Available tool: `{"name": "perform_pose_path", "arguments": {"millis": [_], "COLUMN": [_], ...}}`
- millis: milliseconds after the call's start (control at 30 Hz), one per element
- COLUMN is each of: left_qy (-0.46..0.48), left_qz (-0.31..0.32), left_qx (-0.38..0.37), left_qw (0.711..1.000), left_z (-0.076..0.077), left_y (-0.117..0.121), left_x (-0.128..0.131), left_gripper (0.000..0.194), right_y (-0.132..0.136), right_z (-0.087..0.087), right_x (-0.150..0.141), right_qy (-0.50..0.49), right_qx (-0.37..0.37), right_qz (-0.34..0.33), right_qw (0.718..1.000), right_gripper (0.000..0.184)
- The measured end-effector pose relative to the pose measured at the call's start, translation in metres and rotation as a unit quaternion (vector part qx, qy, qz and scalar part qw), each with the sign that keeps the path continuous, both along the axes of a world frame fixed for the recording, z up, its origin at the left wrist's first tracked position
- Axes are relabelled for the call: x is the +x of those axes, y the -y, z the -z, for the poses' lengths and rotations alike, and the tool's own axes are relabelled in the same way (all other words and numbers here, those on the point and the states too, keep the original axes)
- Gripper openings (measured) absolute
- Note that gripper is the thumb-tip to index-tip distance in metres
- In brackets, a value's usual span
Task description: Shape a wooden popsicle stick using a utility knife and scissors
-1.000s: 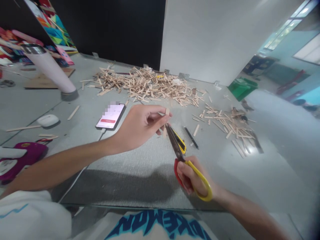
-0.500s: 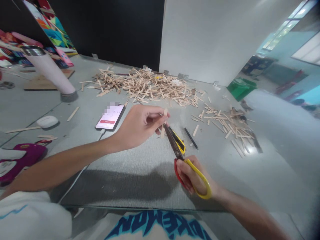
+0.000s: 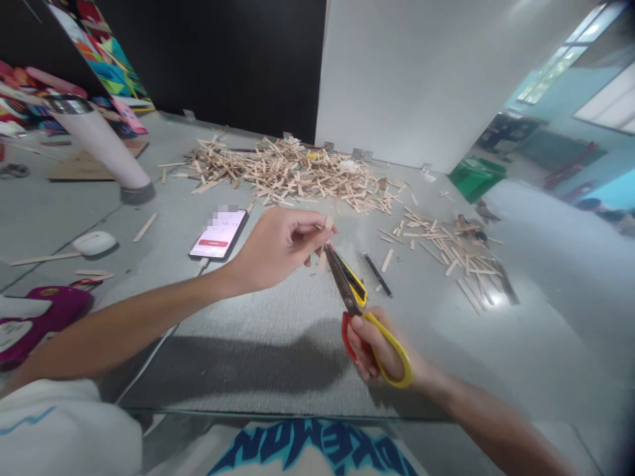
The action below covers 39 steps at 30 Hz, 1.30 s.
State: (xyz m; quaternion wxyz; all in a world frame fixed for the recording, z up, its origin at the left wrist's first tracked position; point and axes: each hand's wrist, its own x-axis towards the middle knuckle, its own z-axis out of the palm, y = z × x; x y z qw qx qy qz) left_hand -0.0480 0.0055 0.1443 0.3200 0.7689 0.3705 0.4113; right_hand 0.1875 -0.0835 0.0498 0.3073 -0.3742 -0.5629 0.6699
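My left hand (image 3: 275, 246) pinches a short wooden stick (image 3: 326, 238) upright above the grey table (image 3: 258, 344). My right hand (image 3: 377, 347) grips scissors (image 3: 354, 301) with one red and one yellow handle; their blades point up and left and meet the lower part of the stick. A yellow utility knife (image 3: 354, 281) lies on the table just behind the blades.
A big pile of wooden sticks (image 3: 288, 172) lies at the back, a smaller heap (image 3: 451, 244) at the right. A phone (image 3: 218, 233) on a cable, a black pen (image 3: 378, 273), a white tumbler (image 3: 99, 142), a white mouse (image 3: 94, 242) and a magenta tool (image 3: 34, 320) lie around.
Both hands and the scissors have shifted slightly up and left; the blades stay at the stick held in the left hand.
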Motion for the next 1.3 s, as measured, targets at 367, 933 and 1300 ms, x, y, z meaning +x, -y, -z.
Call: {"name": "perform_pose_path", "arguments": {"millis": [367, 933, 1300], "left_qy": [-0.011, -0.082, -0.121], "left_qz": [-0.008, 0.040, 0.062], "left_qx": [0.005, 0.001, -0.022], "left_qw": [1.000, 0.996, 0.990], "left_z": [0.002, -0.013, -0.014], "left_y": [-0.001, -0.006, -0.009], "left_x": [0.001, -0.009, -0.011], "left_gripper": [0.031, 0.033, 0.037], "right_y": [-0.004, -0.006, -0.013], "right_z": [0.000, -0.002, -0.009], "right_x": [0.000, 0.011, 0.010], "right_qy": [0.025, 0.014, 0.036], "right_qx": [-0.002, -0.036, -0.033], "right_qz": [0.001, -0.054, -0.060], "right_qw": [1.000, 0.998, 0.997], "right_gripper": [0.077, 0.073, 0.074]}}
